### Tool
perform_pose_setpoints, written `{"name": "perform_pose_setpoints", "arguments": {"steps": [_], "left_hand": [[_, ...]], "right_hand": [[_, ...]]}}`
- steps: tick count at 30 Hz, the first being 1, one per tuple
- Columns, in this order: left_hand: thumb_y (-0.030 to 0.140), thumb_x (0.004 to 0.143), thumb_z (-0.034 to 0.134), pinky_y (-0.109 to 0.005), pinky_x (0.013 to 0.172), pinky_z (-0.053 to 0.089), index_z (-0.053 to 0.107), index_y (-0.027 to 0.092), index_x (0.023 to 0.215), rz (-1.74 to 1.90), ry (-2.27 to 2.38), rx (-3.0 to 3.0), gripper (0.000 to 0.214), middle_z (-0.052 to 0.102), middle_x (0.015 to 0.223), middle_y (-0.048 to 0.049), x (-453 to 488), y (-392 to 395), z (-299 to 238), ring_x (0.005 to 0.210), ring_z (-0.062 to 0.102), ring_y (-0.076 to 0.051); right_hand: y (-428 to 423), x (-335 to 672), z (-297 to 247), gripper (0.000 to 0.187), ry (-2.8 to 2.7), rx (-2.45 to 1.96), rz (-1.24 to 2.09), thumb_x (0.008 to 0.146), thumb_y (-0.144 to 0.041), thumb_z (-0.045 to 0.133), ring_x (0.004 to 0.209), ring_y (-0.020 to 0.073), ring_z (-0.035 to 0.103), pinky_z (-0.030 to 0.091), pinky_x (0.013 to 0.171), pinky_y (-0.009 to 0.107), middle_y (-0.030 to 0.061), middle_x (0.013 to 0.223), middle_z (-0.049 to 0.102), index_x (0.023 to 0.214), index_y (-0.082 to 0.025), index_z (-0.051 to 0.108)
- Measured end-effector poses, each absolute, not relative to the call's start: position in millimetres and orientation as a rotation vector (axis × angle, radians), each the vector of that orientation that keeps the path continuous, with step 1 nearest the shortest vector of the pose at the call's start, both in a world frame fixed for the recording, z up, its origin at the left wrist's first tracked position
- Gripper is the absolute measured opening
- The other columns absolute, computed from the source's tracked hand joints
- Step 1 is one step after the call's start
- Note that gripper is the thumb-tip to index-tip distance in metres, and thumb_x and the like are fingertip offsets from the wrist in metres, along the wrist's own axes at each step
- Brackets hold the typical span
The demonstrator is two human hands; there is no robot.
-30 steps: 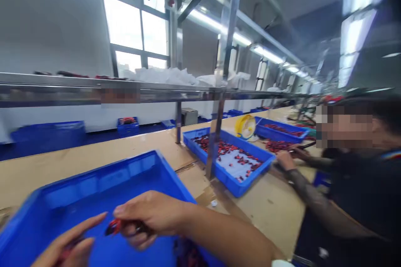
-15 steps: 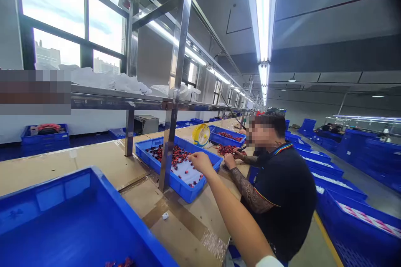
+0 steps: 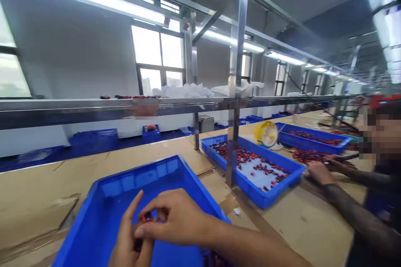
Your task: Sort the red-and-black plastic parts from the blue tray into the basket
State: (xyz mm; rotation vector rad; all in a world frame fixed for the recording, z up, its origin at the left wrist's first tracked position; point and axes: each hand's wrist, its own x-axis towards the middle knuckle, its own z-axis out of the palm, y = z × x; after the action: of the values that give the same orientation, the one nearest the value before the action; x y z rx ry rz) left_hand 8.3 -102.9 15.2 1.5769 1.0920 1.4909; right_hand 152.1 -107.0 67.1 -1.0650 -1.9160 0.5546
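Note:
My right hand point(image 3: 178, 219) is over the near blue tray point(image 3: 203, 192), its thumb and fingers closed on a small red-and-black part point(image 3: 147, 217). Close against it, my left hand point(image 3: 130, 235) has its index finger pointing up while the other fingers curl in. Something dark red shows within the left hand's grip, mostly hidden; its kind cannot be made out. More dark red parts point(image 3: 216, 259) lie at the near tray's bottom right, partly under my right forearm. Many similar small parts point(image 3: 244, 156) lie in a second blue tray point(image 3: 266, 200) lined with white.
A metal post point(image 3: 235, 91) rises between the trays, and a metal shelf rail point(image 3: 78, 112) crosses above the table. A yellow fan point(image 3: 265, 134) stands behind the second tray. At right, a co-worker's hands point(image 3: 322, 171) are at a pile of red parts point(image 3: 308, 155).
My right hand has come back from the second tray to the near tray, with a part in its fingers. My left hand has come into view. The camera has turned left.

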Motion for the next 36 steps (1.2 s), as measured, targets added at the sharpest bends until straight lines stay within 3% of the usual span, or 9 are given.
{"name": "perform_pose_setpoints", "arguments": {"steps": [4,8,12,17,21,24,28,32,36], "left_hand": [[0.047,0.09,0.056,-0.028,0.077,0.049,0.031,0.028,0.148,1.339,1.095,1.684,0.066,0.071,0.1,-0.0037,12.2,-107.7,12.0,0.087,0.067,-0.022],[0.047,0.095,0.045,-0.026,0.057,0.04,0.027,0.022,0.151,1.226,1.069,1.841,0.064,0.065,0.071,0.0001,12.8,-107.2,2.8,0.058,0.058,-0.017],[0.048,0.096,0.042,-0.026,0.06,0.038,0.026,0.02,0.151,1.181,1.035,1.841,0.064,0.061,0.071,0.0005,12.8,-111.9,4.2,0.06,0.054,-0.016],[0.052,0.093,0.045,-0.027,0.067,0.041,0.041,0.02,0.142,1.174,0.932,1.624,0.059,0.057,0.072,0.0001,18.0,-112.4,0.9,0.066,0.052,-0.016],[0.049,0.078,0.059,-0.022,0.042,0.026,0.038,0.016,0.14,1.055,0.824,1.179,0.074,0.048,0.06,0.006,23.1,-102.8,-9.5,0.041,0.036,-0.009],[0.045,0.067,0.06,-0.022,0.035,0.016,0.039,0.009,0.137,0.948,0.845,1.016,0.08,0.05,0.054,0.0068,23.5,-97.3,-8.3,0.031,0.031,-0.008],[0.042,0.076,0.058,-0.021,0.038,0.02,0.045,0.01,0.136,0.976,0.851,1.001,0.069,0.051,0.049,0.0053,20.1,-98.9,4.5,0.034,0.034,-0.008],[0.035,0.08,0.062,-0.019,0.037,0.023,0.04,0.016,0.143,1.077,0.834,1.024,0.07,0.06,0.061,0.0027,16.5,-103.8,18.6,0.034,0.033,-0.006],[0.036,0.082,0.066,-0.02,0.038,0.033,0.045,0.027,0.141,1.229,1.014,1.33,0.063,0.067,0.114,-0.0106,14.2,-110.1,31.5,0.04,0.038,-0.003]], "right_hand": [[-105.9,152.4,38.0,0.022,-1.834,-0.922,0.44,0.081,-0.036,0.074,0.058,0.0123,0.05,0.037,0.056,0.024,-0.0034,0.064,0.054,0.099,-0.023,0.075],[-110.2,162.9,22.5,0.023,-1.882,-0.834,0.286,0.087,-0.029,0.066,0.055,0.0127,0.05,0.037,0.051,0.024,-0.0003,0.065,0.057,0.107,-0.019,0.072],[-118.2,165.2,29.3,0.018,-1.962,-0.731,0.079,0.087,-0.021,0.066,0.054,0.012,0.052,0.039,0.051,0.023,0.0003,0.064,0.06,0.104,-0.017,0.071],[-123.7,164.3,36.0,0.016,-1.908,-0.702,-0.124,0.085,-0.017,0.069,0.052,0.0109,0.051,0.038,0.051,0.023,-0.0008,0.063,0.061,0.102,-0.016,0.069],[-124.5,165.7,35.3,0.015,-1.872,-0.755,-0.087,0.084,-0.019,0.072,0.052,0.0107,0.051,0.038,0.051,0.023,-0.0013,0.063,0.061,0.099,-0.018,0.069],[-124.1,167.4,35.9,0.015,-1.857,-0.816,-0.049,0.083,-0.021,0.073,0.052,0.0112,0.05,0.037,0.051,0.023,-0.0015,0.062,0.06,0.098,-0.019,0.07],[-125.1,168.6,37.5,0.015,-1.841,-0.843,-0.011,0.082,-0.023,0.073,0.052,0.0108,0.049,0.035,0.051,0.023,-0.0024,0.061,0.056,0.097,-0.02,0.071],[-117.9,170.4,33.4,0.003,-1.654,-0.925,0.39,0.08,-0.021,0.07,0.053,0.0097,0.044,0.032,0.05,0.022,-0.0047,0.058,0.048,0.081,-0.02,0.068],[-96.1,174.4,21.7,0.023,-1.137,-0.832,1.297,0.086,-0.036,0.054,0.039,0.0062,0.027,0.019,0.036,0.019,-0.0078,0.054,0.041,0.071,-0.02,0.05]]}}
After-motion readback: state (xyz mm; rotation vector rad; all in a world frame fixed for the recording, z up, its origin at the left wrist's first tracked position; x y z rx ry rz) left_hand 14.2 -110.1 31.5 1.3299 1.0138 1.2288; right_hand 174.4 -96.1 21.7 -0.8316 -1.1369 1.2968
